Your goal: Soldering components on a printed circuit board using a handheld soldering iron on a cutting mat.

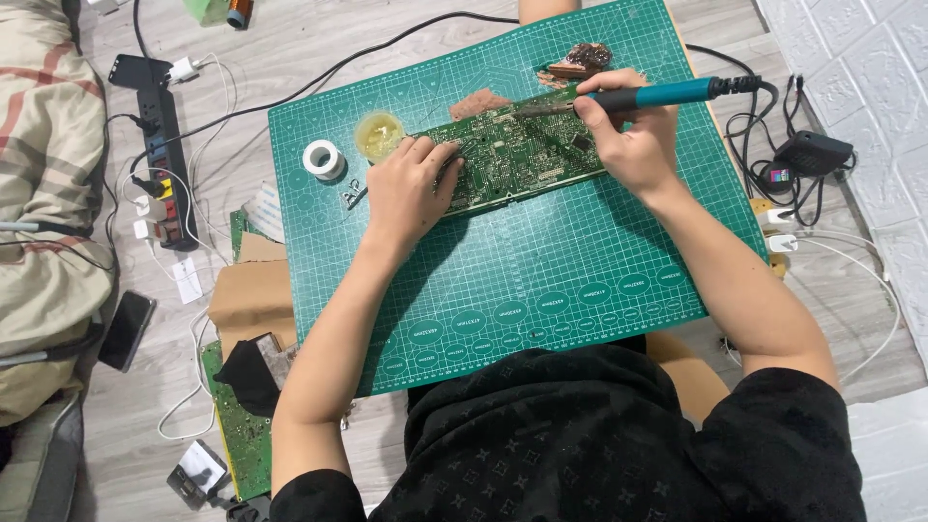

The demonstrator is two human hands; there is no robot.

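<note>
Floor, left: a black power strip (159, 145) with white plugs lies well off the mat's left edge, beside a dark phone (127, 331) and striped bedding (43, 193).

Floor, lower left: a second green circuit board (237, 425) and a flat piece of cardboard (251, 295) sit just off the mat's lower-left corner, crowding that side.

Cutting mat: a green gridded cutting mat (541, 280) carries the work; its whole near half, towards the person, is bare.

Solder spool: a small white solder spool (322, 158) stands near the mat's left edge, apart from the board.

Flux tin: a round tin of yellowish paste (378, 135) sits just beside the board's left end.

Left hand: the left hand (406, 188) presses down on the left end of the board; its fingers are curled around thin metal tweezers (452, 157).

Circuit board: a long green circuit board (517, 150) lies tilted across the mat's far half, between both hands.

Right hand: the right hand (628, 130) is closed around a teal-handled soldering iron (657, 95), tip resting at the board's far edge.

Far edge: a brown sponge-like scrap (480, 102) and a coppery wad (580, 60) lie near the mat's far edge.

Right edge: the iron's black cable runs off the mat's right edge to a black adapter (812, 153) among cords on the floor.
</note>
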